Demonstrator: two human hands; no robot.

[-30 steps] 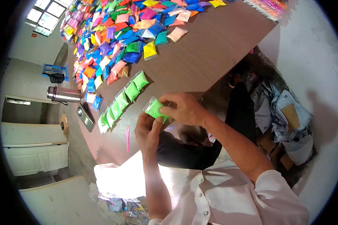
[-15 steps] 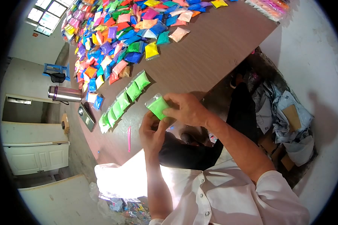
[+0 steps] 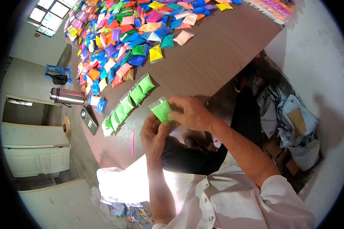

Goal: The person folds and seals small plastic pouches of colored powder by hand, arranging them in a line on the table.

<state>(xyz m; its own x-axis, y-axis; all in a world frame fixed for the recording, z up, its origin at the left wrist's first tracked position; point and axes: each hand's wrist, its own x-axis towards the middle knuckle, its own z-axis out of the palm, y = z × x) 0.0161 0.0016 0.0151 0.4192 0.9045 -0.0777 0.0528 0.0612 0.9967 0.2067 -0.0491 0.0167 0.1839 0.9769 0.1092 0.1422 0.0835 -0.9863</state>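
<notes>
Packet of bright green point(image 3: 161, 110) is gripped by the left hand point(image 3: 153, 137) from below and pinched by the right hand's point(image 3: 192, 113) thumb and fingers, to the right of the row of green packets point(image 3: 124, 108). Left of that row lies a phone point(image 3: 89, 121), nearer the body a pink strip point(image 3: 132, 143), and beyond it a multicoloured pile point(image 3: 129, 39).

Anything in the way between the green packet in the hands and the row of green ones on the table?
Nothing visible stands between the green packet, held in the left hand and right hand, and the row of green packets. The pink strip lies off to the side.
</notes>
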